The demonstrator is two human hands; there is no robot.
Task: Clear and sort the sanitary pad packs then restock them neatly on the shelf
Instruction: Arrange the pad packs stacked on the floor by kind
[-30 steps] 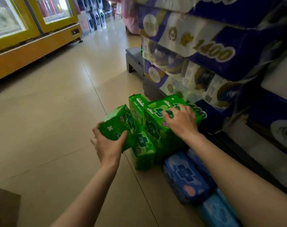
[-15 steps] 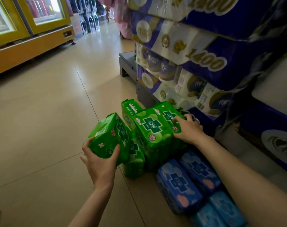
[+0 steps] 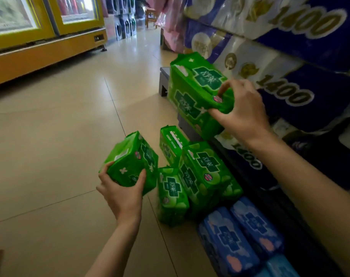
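My left hand (image 3: pixel 121 193) grips one green sanitary pad pack (image 3: pixel 131 162) just above the floor. My right hand (image 3: pixel 240 110) holds a stack of green packs (image 3: pixel 194 90) lifted in the air, thumb under and fingers over the near end. Three more green packs (image 3: pixel 200 172) stand on the floor between my arms. Dark blue packs (image 3: pixel 238 234) lie in front of them, with a light blue pack (image 3: pixel 280 264) at the bottom edge.
Big purple and white toilet roll packs (image 3: pixel 290 62) fill the right side on a dark low platform (image 3: pixel 164 80). A yellow glass-door fridge (image 3: pixel 44 33) stands at the far left. Beige tiled floor (image 3: pixel 60 126) stretches between them. Pink packs (image 3: pixel 170 39) stand further back.
My right hand has lifted green packs off the pile and raised them up and away. My left hand keeps its pack at about the same place.
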